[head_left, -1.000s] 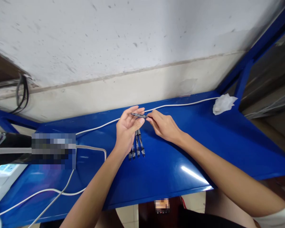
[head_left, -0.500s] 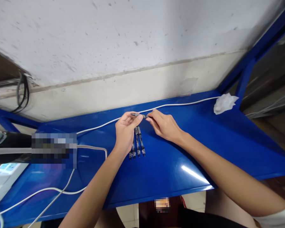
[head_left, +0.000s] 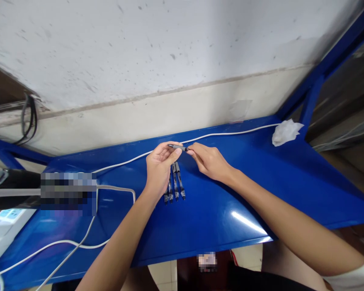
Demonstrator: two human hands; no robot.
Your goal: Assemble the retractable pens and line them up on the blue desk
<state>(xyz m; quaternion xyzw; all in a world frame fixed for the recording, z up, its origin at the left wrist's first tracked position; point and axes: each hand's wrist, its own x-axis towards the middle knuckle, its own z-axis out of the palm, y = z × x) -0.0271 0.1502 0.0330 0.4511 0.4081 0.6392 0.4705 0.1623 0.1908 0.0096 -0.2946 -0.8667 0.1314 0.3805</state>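
Note:
Between my two hands, over the back half of the blue table, lies a dark grey pen (head_left: 176, 147), held nearly level. My left hand (head_left: 161, 163) is closed on its barrel, thumb pressed along the near side. The fingers of my right hand (head_left: 208, 159) pinch the pen's right end, and the fingertips partly hide it. Below the hands, several black pens (head_left: 176, 184) lie side by side on the table, their tips toward me. My left hand covers the upper part of some of them.
A white cable (head_left: 124, 162) runs along the back of the blue table (head_left: 218, 214). Crumpled white plastic (head_left: 286, 132) sits at the back right corner. On the left are more white cables, a blurred patch and a white box (head_left: 9, 228). The wall (head_left: 170, 105) rises behind.
Both hands stay almost in place, still on the pen. The pen has turned slightly, so more of its barrel shows above my left thumb.

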